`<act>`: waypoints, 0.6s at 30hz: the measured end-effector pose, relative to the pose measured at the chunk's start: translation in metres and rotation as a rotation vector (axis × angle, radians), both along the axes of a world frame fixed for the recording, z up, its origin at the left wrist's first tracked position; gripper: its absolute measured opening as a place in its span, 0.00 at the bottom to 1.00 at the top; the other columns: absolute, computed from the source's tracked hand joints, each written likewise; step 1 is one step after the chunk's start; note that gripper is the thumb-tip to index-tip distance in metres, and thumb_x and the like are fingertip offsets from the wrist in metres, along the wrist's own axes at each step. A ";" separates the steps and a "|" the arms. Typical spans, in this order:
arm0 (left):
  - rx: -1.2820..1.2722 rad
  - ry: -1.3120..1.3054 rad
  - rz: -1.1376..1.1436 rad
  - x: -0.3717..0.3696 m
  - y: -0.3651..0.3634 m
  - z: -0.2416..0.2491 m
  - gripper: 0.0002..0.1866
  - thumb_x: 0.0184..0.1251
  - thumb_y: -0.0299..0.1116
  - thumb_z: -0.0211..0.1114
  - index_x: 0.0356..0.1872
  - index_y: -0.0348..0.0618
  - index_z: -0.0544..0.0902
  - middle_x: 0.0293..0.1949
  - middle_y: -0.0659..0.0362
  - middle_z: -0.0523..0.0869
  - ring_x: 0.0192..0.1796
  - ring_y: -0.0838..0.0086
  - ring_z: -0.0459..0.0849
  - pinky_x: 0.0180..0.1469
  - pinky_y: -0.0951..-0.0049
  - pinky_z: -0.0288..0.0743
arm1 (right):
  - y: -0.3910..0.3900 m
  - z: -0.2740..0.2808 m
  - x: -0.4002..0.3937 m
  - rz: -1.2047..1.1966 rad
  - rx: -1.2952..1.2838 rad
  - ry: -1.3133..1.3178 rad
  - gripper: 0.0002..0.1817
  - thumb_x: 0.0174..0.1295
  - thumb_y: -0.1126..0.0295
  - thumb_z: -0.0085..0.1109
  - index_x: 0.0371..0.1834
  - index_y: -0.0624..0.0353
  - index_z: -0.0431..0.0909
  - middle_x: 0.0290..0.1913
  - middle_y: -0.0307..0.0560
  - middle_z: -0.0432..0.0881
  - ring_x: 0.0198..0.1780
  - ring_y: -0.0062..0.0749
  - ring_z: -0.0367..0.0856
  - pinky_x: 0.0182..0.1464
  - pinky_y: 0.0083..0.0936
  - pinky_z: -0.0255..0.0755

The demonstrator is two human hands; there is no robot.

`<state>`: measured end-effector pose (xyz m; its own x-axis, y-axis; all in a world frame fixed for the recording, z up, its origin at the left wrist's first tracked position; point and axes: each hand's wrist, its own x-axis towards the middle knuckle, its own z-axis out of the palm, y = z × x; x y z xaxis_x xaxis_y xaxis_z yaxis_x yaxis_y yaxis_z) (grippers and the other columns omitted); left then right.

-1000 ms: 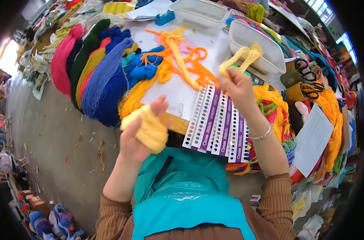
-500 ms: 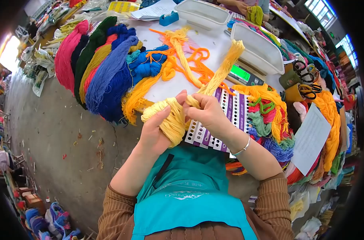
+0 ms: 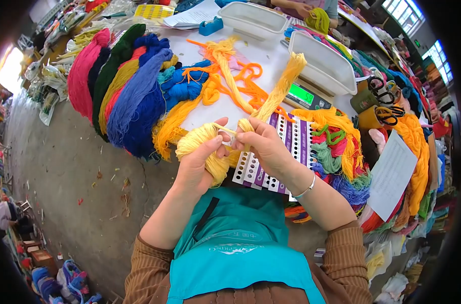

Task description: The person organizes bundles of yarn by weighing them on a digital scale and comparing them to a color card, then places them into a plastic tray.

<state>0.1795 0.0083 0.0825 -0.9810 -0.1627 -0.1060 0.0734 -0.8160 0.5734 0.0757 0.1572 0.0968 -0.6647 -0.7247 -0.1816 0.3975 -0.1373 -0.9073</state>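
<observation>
My left hand [image 3: 202, 157] is wrapped round a thick hank of pale yellow yarn [image 3: 190, 142], which bulges out past the palm on the left. Beside it, my right hand [image 3: 263, 144] pinches a smaller loop of the same yellow thread [image 3: 245, 124] between thumb and fingers. A strand stretches across the short gap between the two hands. Just beyond the right hand, a golden-yellow skein [image 3: 286, 83] lies slanted over the table. Under and beside that hand are purple-and-white thread cards with punched holes [image 3: 291, 137].
Colourful skeins [image 3: 134, 91] hang over the table's left edge. A digital scale [image 3: 304, 95] with a green display sits near white plastic trays [image 3: 324, 61]. Scissors [image 3: 390, 115] stand in holders at right, near a paper sheet [image 3: 391, 175]. Another person's hand [image 3: 304, 9] is at the far side.
My hands have drawn slightly apart, and a strand now shows stretched between them. The left fingers have opened a little. The view has shifted slightly.
</observation>
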 end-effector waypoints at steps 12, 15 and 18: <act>0.281 0.362 -0.168 0.049 -0.097 -0.035 0.14 0.81 0.36 0.48 0.44 0.40 0.81 0.16 0.71 0.67 0.19 0.83 0.71 0.32 0.74 0.74 | 0.024 0.111 -0.084 0.015 -0.062 0.232 0.09 0.66 0.65 0.64 0.40 0.58 0.87 0.18 0.26 0.67 0.17 0.09 0.58 0.18 0.13 0.50; 0.420 0.359 0.008 0.094 -0.142 -0.036 0.14 0.83 0.36 0.44 0.44 0.41 0.77 0.17 0.69 0.66 0.19 0.84 0.67 0.29 0.77 0.70 | 0.039 0.181 -0.143 -0.309 -0.064 0.535 0.12 0.67 0.60 0.61 0.39 0.57 0.85 0.17 0.28 0.65 0.18 0.12 0.59 0.20 0.17 0.50; 0.419 0.168 0.258 0.161 -0.191 -0.072 0.15 0.83 0.36 0.45 0.37 0.40 0.77 0.16 0.70 0.61 0.17 0.85 0.61 0.25 0.79 0.63 | 0.047 0.270 -0.181 -0.546 -0.176 0.453 0.12 0.65 0.70 0.62 0.24 0.51 0.74 0.14 0.29 0.65 0.14 0.14 0.58 0.14 0.15 0.50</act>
